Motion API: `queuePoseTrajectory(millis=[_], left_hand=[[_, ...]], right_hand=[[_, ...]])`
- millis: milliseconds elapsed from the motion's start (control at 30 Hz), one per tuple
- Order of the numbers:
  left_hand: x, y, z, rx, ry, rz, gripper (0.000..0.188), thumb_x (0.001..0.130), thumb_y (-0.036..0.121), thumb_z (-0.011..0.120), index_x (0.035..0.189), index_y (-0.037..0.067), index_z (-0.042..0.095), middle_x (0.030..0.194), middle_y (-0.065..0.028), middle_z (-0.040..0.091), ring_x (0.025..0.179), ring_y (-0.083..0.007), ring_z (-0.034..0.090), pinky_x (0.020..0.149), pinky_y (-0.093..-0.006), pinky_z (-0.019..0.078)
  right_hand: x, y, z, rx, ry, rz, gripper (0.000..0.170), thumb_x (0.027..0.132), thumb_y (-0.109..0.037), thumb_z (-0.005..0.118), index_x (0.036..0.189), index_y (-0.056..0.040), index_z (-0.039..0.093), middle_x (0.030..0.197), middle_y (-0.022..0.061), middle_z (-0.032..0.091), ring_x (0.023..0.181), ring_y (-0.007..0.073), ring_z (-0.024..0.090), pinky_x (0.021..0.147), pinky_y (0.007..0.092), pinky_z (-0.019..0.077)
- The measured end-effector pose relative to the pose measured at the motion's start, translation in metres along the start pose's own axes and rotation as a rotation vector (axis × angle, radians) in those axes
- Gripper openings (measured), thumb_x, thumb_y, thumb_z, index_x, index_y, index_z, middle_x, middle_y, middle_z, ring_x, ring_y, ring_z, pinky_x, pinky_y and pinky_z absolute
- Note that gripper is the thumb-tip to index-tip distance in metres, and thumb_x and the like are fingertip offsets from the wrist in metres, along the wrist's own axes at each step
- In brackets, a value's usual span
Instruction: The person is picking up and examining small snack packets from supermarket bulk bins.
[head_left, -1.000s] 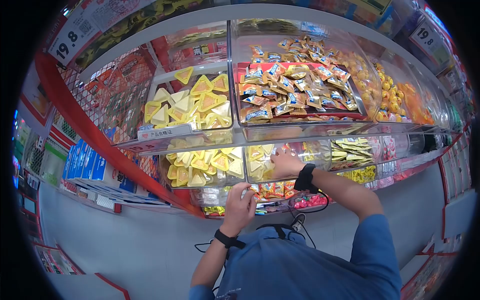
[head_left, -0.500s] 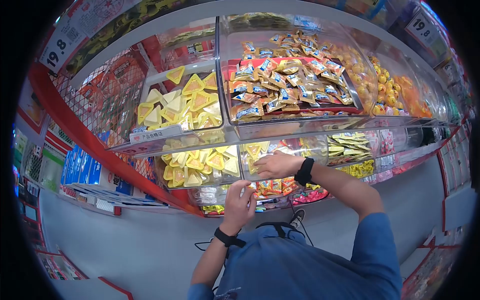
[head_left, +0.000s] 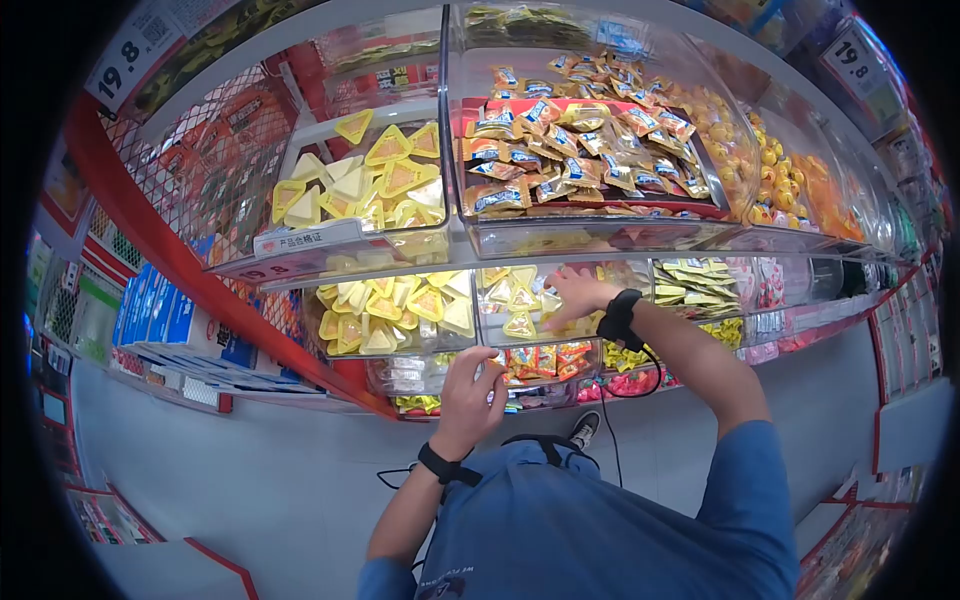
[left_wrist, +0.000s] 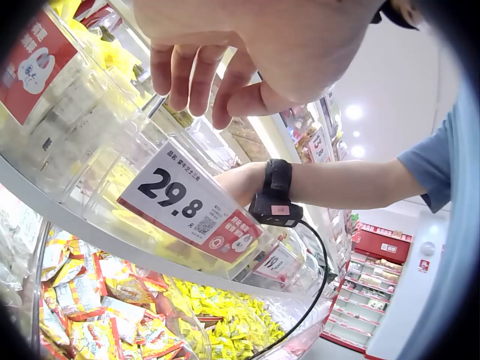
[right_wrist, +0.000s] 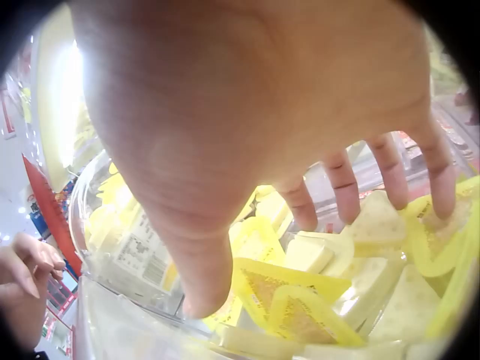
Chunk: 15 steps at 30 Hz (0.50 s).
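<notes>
My right hand (head_left: 585, 295) reaches into a clear bin in the lower row. Its fingers are spread above yellow-edged triangular packs (head_left: 520, 298), with nothing gripped. In the right wrist view, the thumb (right_wrist: 206, 277) points down by the bin's near wall and the fingertips hang at the triangular packs (right_wrist: 300, 300). The left hand (head_left: 467, 405) hovers in front of the lower bins, fingers loosely bent and holding nothing. In the left wrist view it hangs above a 29.8 price tag (left_wrist: 180, 202) on the bin front.
Above the right hand, the upper shelf front (head_left: 600, 240) holds wrapped sweets (head_left: 580, 150) and more triangular packs (head_left: 390, 180). A red mesh-sided frame (head_left: 180, 275) stands at left. Below are red-and-yellow snack packets (left_wrist: 112, 300). A black cable (left_wrist: 315, 307) hangs from the right wrist's camera.
My right hand first moved left over the triangular packs, then back right, its fingers now spread wider. The left hand keeps nearly the same pose. The head view has shifted slightly.
</notes>
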<state>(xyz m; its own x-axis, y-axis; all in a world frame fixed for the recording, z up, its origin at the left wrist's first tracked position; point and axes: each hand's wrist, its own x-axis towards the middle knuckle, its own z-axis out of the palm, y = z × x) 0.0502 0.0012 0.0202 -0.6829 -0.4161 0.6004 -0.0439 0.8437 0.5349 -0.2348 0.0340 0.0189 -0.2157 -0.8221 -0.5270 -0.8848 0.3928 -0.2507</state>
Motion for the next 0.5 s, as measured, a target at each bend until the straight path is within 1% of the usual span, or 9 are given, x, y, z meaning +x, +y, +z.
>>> queuePoseTrajectory(millis=[33, 67, 167, 200, 300, 333, 433, 467, 500], left_hand=[[0.001, 0.001, 0.002, -0.006, -0.001, -0.001, 0.016, 0.071, -0.001, 0.063, 0.087, 0.001, 0.060, 0.104, -0.0133, 0.056, 0.099, -0.0327, 0.055, 0.082, -0.0423, 0.0444], [0.003, 0.002, 0.003, -0.011, 0.003, -0.001, 0.016, 0.071, -0.001, 0.063, 0.086, 0.001, 0.060, 0.104, -0.0132, 0.056, 0.099, -0.0326, 0.055, 0.082, -0.0423, 0.0445], [0.006, 0.005, 0.003, -0.030, 0.005, -0.009, 0.015, 0.071, -0.001, 0.063, 0.086, 0.001, 0.060, 0.103, -0.0132, 0.056, 0.098, -0.0324, 0.056, 0.082, -0.0418, 0.0447], [0.007, 0.004, 0.002, -0.034, 0.008, -0.008, 0.015, 0.071, -0.001, 0.063, 0.085, 0.001, 0.060, 0.103, -0.0133, 0.056, 0.098, -0.0324, 0.055, 0.082, -0.0418, 0.0447], [0.006, 0.002, 0.002, -0.039, 0.026, -0.015, 0.014, 0.071, -0.001, 0.063, 0.085, 0.000, 0.060, 0.102, -0.0136, 0.056, 0.098, -0.0323, 0.055, 0.082, -0.0417, 0.0447], [0.006, 0.001, 0.001, -0.035, 0.030, -0.018, 0.014, 0.071, -0.001, 0.063, 0.085, 0.000, 0.060, 0.102, -0.0137, 0.056, 0.098, -0.0324, 0.055, 0.082, -0.0418, 0.0447], [0.006, -0.001, -0.001, -0.039, 0.036, -0.022, 0.014, 0.071, -0.001, 0.063, 0.085, -0.001, 0.059, 0.102, -0.0138, 0.056, 0.098, -0.0326, 0.055, 0.082, -0.0419, 0.0446], [0.007, -0.002, -0.002, -0.043, 0.040, -0.022, 0.014, 0.071, -0.001, 0.063, 0.085, -0.001, 0.059, 0.102, -0.0138, 0.056, 0.098, -0.0327, 0.055, 0.082, -0.0419, 0.0446], [0.008, -0.002, -0.004, -0.046, 0.036, -0.035, 0.014, 0.071, -0.002, 0.062, 0.085, -0.001, 0.060, 0.102, -0.0137, 0.056, 0.099, -0.0328, 0.055, 0.083, -0.0416, 0.0446]], right_hand=[[0.001, 0.000, 0.001, -0.005, -0.029, -0.020, 0.098, 0.059, -0.062, 0.075, 0.134, -0.0096, 0.039, 0.143, 0.0251, 0.028, 0.121, 0.0483, 0.036, 0.099, 0.0538, 0.0352], [0.006, 0.003, 0.006, -0.018, 0.019, -0.026, 0.094, 0.056, -0.061, 0.078, 0.129, -0.0124, 0.045, 0.137, 0.0232, 0.034, 0.119, 0.0470, 0.037, 0.097, 0.0533, 0.0361], [0.011, -0.004, -0.007, -0.024, -0.130, -0.055, 0.083, 0.056, -0.058, 0.079, 0.118, -0.0104, 0.051, 0.129, 0.0207, 0.039, 0.117, 0.0445, 0.038, 0.094, 0.0514, 0.0372], [0.012, -0.005, -0.005, 0.011, -0.100, -0.133, 0.069, 0.056, -0.049, 0.080, 0.101, -0.0040, 0.054, 0.106, 0.0147, 0.055, 0.099, 0.0320, 0.051, 0.082, 0.0437, 0.0410], [0.018, -0.012, -0.001, -0.045, -0.089, -0.233, 0.065, 0.055, -0.045, 0.080, 0.100, -0.0041, 0.055, 0.105, 0.0135, 0.056, 0.098, 0.0292, 0.052, 0.085, 0.0401, 0.0415], [0.018, -0.014, 0.001, -0.088, 0.000, -0.273, 0.065, 0.054, -0.043, 0.080, 0.100, -0.0043, 0.055, 0.104, 0.0137, 0.056, 0.100, 0.0308, 0.052, 0.084, 0.0418, 0.0413], [0.015, -0.024, 0.002, -0.114, 0.058, -0.249, 0.065, 0.054, -0.042, 0.079, 0.103, -0.0055, 0.054, 0.108, 0.0141, 0.055, 0.104, 0.0308, 0.051, 0.085, 0.0437, 0.0409], [0.012, -0.027, 0.002, -0.128, 0.107, -0.263, 0.055, 0.055, -0.039, 0.079, 0.094, -0.0058, 0.059, 0.101, 0.0137, 0.059, 0.096, 0.0304, 0.056, 0.079, 0.0439, 0.0436], [0.014, -0.029, 0.002, -0.139, 0.055, -0.282, 0.050, 0.056, -0.039, 0.079, 0.090, -0.0071, 0.060, 0.100, 0.0127, 0.059, 0.095, 0.0315, 0.055, 0.077, 0.0449, 0.0444]])
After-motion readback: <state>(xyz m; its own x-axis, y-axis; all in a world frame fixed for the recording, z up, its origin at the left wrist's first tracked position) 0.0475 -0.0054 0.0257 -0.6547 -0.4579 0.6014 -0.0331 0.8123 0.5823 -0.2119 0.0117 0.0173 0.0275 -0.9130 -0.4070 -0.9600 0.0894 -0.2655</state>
